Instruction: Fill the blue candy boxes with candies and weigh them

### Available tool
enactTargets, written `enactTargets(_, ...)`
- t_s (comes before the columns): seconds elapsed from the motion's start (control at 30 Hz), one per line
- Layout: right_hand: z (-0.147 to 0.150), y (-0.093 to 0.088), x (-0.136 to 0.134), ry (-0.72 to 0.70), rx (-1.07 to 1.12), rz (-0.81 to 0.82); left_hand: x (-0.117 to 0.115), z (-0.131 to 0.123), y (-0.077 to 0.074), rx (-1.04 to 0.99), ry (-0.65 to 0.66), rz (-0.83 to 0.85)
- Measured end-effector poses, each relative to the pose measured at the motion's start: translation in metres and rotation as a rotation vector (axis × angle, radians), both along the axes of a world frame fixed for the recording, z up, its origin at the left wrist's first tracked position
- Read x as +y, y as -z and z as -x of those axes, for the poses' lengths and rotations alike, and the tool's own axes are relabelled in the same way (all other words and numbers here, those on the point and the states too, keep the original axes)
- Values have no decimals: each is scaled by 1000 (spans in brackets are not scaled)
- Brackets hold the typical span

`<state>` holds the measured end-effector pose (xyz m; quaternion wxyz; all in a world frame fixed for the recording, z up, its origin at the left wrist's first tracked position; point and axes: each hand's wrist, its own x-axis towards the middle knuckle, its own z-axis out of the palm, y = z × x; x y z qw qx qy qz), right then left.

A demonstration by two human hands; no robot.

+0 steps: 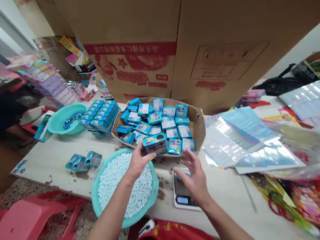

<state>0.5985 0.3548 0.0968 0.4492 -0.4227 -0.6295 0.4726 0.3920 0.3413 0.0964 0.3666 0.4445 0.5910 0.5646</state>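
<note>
My left hand grips a small blue candy box over the front edge of a cardboard tray. The tray holds many similar blue boxes, lying at various angles. Below my left forearm stands a turquoise basin full of small pale blue candies. My right hand hovers over a digital scale with its fingers spread and nothing in them. Part of the scale's platform is hidden behind that hand.
Large cardboard cartons stand behind the tray. At left are stacked blue boxes, a second turquoise basin, several flat blue boxes and a red stool. Shiny plastic sheets and scissors lie at right.
</note>
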Motion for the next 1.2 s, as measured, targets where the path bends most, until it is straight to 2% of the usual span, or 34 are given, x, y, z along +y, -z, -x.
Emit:
enactTargets(0.03,11,-3,-4,-15,36,44,-11,-13,1,108,-79,-15)
enactTargets(0.1,31,-6,-5,-141,136,134,-28,-37,3,384,-169,-83)
enactTargets(0.13,41,-6,-2,-155,164,176,-34,-44,3,499,-147,-132)
enactTargets(0.2,54,-4,9,-64,176,258,-44,-46,4,622,-9,-222)
enactTargets(0.27,57,-3,23,-1,253,344,-58,-25,11,680,36,-231)
enactTargets(0.3,54,-3,29,4,292,365,-68,-8,17,723,-18,-185)
enactTargets(0.4,37,-7,31,-15,348,364,-100,54,49,890,-289,115)
enactTargets(0.47,23,-7,21,21,336,363,-117,85,74,945,-315,319)
enactTargets(0.57,11,1,-3,106,293,385,-124,98,100,978,-267,512)
enactTargets(0.67,10,11,-24,159,222,396,-112,86,107,988,-267,580)
enactTargets(0.77,18,18,-39,161,111,378,-99,74,104,946,-273,567)
enactTargets(0.87,36,18,-51,91,-53,323,-91,69,104,827,-302,512)
enactTargets(0.93,53,16,-57,24,-155,263,-88,70,104,627,-362,461)
enactTargets(1.0,70,15,-63,-40,-224,195,-88,73,101,312,-448,419)
enactTargets(1.07,85,14,-67,-92,-270,113,-88,77,92,50,-504,396)
enactTargets(1.1,92,13,-68,-115,-288,61,-88,79,84,-18,-512,392)
enactTargets(1.2,111,10,-72,-186,-326,-105,-89,80,51,-250,-492,315)
